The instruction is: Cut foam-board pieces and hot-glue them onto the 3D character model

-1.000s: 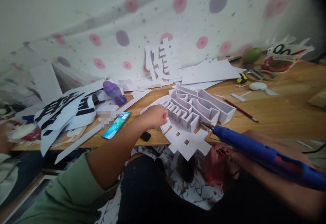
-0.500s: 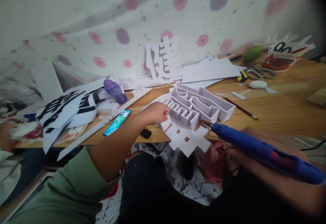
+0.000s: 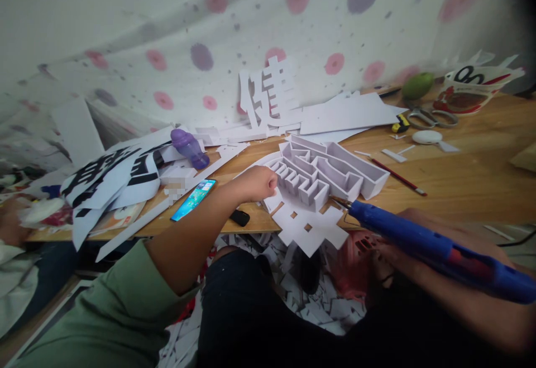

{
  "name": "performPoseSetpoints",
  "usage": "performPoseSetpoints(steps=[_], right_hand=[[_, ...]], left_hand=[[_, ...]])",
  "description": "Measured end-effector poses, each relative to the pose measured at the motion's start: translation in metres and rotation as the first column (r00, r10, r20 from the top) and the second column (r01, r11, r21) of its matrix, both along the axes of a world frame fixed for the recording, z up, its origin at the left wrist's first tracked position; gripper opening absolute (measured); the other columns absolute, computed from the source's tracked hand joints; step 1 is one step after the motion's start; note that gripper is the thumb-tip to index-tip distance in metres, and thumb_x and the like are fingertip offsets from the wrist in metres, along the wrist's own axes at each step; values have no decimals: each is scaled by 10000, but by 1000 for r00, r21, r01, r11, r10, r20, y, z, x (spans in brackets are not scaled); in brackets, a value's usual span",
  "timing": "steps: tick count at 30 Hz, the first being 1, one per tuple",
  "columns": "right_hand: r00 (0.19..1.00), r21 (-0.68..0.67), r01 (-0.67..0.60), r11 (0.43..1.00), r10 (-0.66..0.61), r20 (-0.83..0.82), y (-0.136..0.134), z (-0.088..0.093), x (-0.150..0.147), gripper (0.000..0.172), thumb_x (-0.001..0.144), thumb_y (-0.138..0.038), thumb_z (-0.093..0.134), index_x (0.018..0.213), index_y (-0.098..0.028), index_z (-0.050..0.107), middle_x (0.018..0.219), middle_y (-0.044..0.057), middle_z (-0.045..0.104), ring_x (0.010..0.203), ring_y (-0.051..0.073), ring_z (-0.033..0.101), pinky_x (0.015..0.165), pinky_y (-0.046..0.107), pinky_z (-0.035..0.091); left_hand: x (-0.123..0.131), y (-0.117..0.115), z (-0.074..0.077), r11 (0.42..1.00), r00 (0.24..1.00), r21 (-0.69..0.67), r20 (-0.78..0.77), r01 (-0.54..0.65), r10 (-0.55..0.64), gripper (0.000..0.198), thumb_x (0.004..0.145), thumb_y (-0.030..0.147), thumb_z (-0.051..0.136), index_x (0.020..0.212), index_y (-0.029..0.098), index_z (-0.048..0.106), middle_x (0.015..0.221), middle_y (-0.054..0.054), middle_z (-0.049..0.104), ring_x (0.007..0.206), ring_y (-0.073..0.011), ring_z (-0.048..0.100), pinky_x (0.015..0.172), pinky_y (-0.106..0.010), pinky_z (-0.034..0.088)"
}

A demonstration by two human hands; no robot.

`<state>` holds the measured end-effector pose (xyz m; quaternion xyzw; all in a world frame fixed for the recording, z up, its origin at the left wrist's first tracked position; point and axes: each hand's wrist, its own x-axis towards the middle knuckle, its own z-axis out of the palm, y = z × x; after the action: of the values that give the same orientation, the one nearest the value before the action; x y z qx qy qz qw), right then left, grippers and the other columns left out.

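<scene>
On the table's front edge lies a white foam-board character (image 3: 312, 172) with thin upright walls. A flat part with small square holes juts over the edge toward me. My left hand (image 3: 260, 184) is closed in a fist at the character's left side; what its fingers hold, if anything, is hidden. My right hand (image 3: 422, 276) is wrapped around a blue glue gun (image 3: 414, 245), blurred near the camera. The gun's metal nozzle points left, close to the front right corner of the character's walls; whether it touches cannot be seen.
A phone (image 3: 193, 199), a small black object (image 3: 240, 218) and a purple bottle (image 3: 190, 149) sit left. Behind stands another white character (image 3: 268, 97). Rightward are a red pencil (image 3: 400, 177), scissors (image 3: 433, 116) and a tub (image 3: 467, 94). Scraps (image 3: 318, 306) cover the floor; a person's arm (image 3: 14, 223) shows far left.
The view has shifted very slightly. Both hands, the glue gun and the character keep nearly the same places relative to one another.
</scene>
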<state>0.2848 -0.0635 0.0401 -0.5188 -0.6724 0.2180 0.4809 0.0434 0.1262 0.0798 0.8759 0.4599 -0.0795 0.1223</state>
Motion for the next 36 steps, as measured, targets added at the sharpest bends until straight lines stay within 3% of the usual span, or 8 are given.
performPoseSetpoints(steps=[12,22,29,36], right_hand=[[999,37,30,999,-31,32,0,-5,3,218,794,-362,641,1008,-322,635,843,-25,690,687,185,662,529,254,518],[999,-7,-19,1000,19,40,0,-3,5,160,796,-331,645,949,-282,651,746,-38,682,586,147,648,459,211,506],[998,13,-3,1000,2,66,2,0,4,194,795,-344,644,980,-287,649,792,-37,695,651,161,661,508,211,518],[1000,2,3,1000,-3,25,-2,3,4,139,803,-329,637,928,-274,664,732,-33,680,584,156,638,510,238,518]], left_hand=[[-2,4,-6,999,999,31,-16,37,-37,120,624,167,521,535,196,446,536,36,459,540,-121,400,509,-281,240],[-1,4,-6,998,998,39,-38,49,-47,88,618,164,514,546,193,471,535,34,473,526,-119,407,504,-277,236],[-2,3,-9,996,997,76,-63,36,-31,59,611,165,501,562,197,493,573,15,505,555,-135,435,514,-279,255],[1,1,-7,994,994,110,-110,23,-11,42,609,171,506,579,200,511,605,-2,532,579,-152,456,520,-282,262]])
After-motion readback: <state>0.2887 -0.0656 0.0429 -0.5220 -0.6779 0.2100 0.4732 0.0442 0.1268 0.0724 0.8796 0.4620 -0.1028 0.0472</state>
